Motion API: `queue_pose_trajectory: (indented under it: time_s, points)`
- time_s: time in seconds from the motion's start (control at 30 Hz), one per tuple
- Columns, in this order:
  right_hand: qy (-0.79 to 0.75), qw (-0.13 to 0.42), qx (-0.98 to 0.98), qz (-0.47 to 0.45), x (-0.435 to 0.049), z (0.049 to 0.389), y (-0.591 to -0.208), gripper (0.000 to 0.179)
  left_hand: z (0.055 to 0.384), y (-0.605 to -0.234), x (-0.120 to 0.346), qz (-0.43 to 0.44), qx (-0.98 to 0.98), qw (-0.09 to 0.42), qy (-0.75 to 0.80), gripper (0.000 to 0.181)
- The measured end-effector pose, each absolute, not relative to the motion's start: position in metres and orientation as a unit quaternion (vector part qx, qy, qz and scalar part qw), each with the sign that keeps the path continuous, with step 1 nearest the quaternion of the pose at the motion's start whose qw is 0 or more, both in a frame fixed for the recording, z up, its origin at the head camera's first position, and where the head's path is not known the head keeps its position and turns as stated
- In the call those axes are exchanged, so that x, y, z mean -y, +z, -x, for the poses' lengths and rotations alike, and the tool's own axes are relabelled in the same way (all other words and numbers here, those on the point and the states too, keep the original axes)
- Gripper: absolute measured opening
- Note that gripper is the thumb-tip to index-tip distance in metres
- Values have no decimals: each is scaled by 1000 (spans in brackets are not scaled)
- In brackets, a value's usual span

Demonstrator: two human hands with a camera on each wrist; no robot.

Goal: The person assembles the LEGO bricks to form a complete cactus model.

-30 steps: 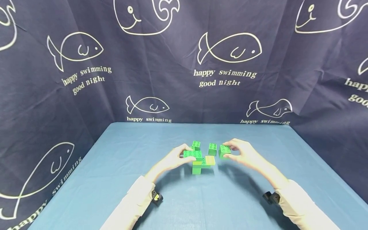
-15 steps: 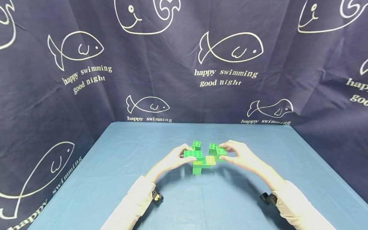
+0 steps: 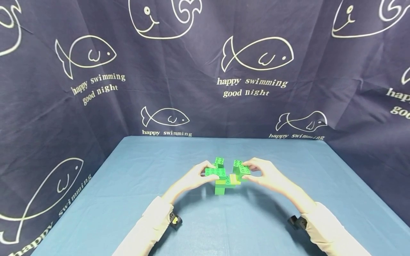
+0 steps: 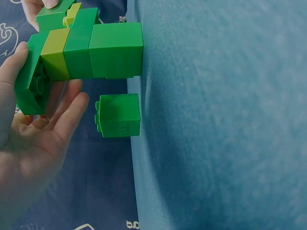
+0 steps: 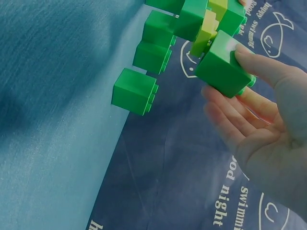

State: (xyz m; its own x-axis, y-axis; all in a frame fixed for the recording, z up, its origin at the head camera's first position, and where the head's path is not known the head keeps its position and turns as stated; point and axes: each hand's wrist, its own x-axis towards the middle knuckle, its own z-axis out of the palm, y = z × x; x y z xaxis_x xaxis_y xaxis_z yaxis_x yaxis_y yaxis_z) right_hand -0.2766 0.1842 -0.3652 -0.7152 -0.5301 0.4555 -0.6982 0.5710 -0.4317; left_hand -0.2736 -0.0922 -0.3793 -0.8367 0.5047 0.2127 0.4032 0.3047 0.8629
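So, from the head view, the left hand (image 3: 196,175) pinches a long green brick (image 3: 215,171) at the top of the built piece, with a lime brick (image 3: 220,181) just under that grip and a green foot (image 3: 219,190) lower down. The right hand (image 3: 263,169) pinches a square green brick (image 3: 245,170) over the yellow piece (image 3: 233,178), which lies between the two grips. A loose green brick (image 3: 236,166) sits just beyond the right grip.

On the left wrist view, thumb and fingers bracket the long brick's overhanging end, its hollow underside showing beside the fingers. I can't tell whether the foot bears on the table (image 4: 216,143) — steadying the build from this end seems the left hand's job, and holding it level matters most.

The right wrist view shows the thumb on one side of the square brick, fingertips on the other, its studs facing away from the yellow piece. It looks slightly askew there; whether it is seated I can't tell. I'd square its edges first — then press straight along the studs, with the left grip bracing against the push.
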Motion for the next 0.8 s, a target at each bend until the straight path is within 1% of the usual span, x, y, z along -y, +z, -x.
queue_pose_trajectory:
  time_s: [0.4, 0.5, 0.63, 0.8]
  points:
    - [289, 135, 875, -365, -183, 275, -364, 33, 274, -380, 91, -282, -811, 44, 511, 20]
    - [292, 132, 875, -363, -183, 275, -364, 33, 282, -390, 91, -279, -813, 44, 509, 21]
    - [291, 145, 870, -370, -181, 275, -365, 32, 296, -408, 92, -274, -813, 43, 513, 23]
    - [286, 168, 862, -385, -178, 275, -367, 32, 298, -412, 93, -279, -806, 39, 520, 23]
